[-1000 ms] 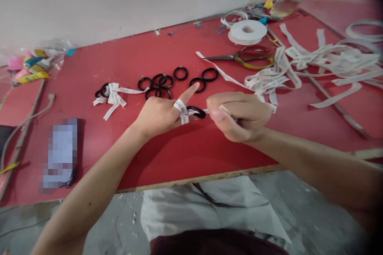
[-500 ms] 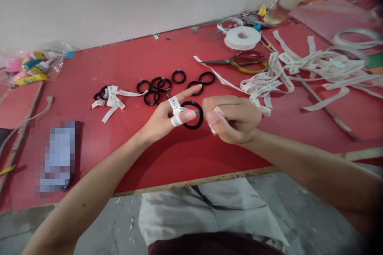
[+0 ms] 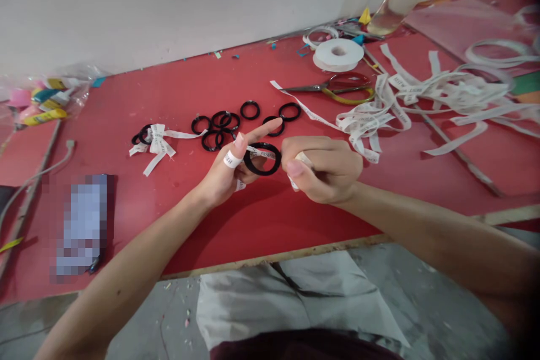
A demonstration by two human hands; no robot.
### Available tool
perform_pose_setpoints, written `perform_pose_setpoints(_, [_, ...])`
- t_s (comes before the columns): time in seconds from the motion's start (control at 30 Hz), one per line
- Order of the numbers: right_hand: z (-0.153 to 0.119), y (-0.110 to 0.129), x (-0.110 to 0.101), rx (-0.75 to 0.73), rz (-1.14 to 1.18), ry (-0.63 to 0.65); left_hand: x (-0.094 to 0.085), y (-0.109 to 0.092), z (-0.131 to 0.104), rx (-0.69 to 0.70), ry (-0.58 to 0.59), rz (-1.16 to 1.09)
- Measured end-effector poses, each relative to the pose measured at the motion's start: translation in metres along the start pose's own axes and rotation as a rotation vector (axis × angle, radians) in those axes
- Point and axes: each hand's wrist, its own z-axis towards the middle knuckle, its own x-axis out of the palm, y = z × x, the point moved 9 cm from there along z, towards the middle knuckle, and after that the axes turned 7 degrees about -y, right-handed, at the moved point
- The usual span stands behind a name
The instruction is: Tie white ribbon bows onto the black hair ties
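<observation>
Mid-wrap: left hand (image 3: 223,171) holds black ring (image 3: 262,158) above the table (image 3: 169,95), ribbon (image 3: 233,158) looped round its fingers. Right hand (image 3: 323,169), fisted, pinches the ribbon end beside the ring. Likely next: pull snug, keeping tension even.

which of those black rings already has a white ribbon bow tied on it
The black ring farthest left, apart from the bare cluster: it alone carries a tied white ribbon bow.

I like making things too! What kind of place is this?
Probably a craft or small workshop table. A red table holds loose black rings, a roll of white ribbon, scissors and cut printed ribbon strips. The left hand holds a black ring with ribbon around its fingers.
</observation>
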Motion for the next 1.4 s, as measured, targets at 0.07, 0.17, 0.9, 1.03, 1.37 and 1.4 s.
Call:
perform_pose_setpoints(0.07, [0.0, -0.001, 0.0, 0.013, 0.002, 0.003, -0.001, 0.0, 0.0, 0.006, 0.001, 0.011])
perform_pose_setpoints(0.17, [0.0, -0.002, 0.0, 0.021, 0.004, -0.005, -0.002, 0.0, 0.001, 0.016, 0.01, 0.013])
perform_pose_setpoints(0.9, [-0.004, 0.0, -0.001, -0.063, -0.384, 0.047, -0.001, 0.001, -0.005, 0.057, 0.112, 0.072])
perform_pose_setpoints(1.03, [-0.009, -0.006, 0.012, -0.091, -0.411, 0.158, -0.002, 0.008, -0.002, 0.006, 0.101, 0.005])
perform_pose_setpoints(1.37, [-0.013, -0.024, 0.01, 0.13, -0.447, 0.12, -0.001, 0.014, 0.003, -0.086, 0.004, -0.097])
perform_pose_setpoints(1.4, [-0.012, -0.024, 0.011, 0.118, -0.452, 0.124, -0.001, 0.014, 0.003, -0.1, -0.003, -0.101])
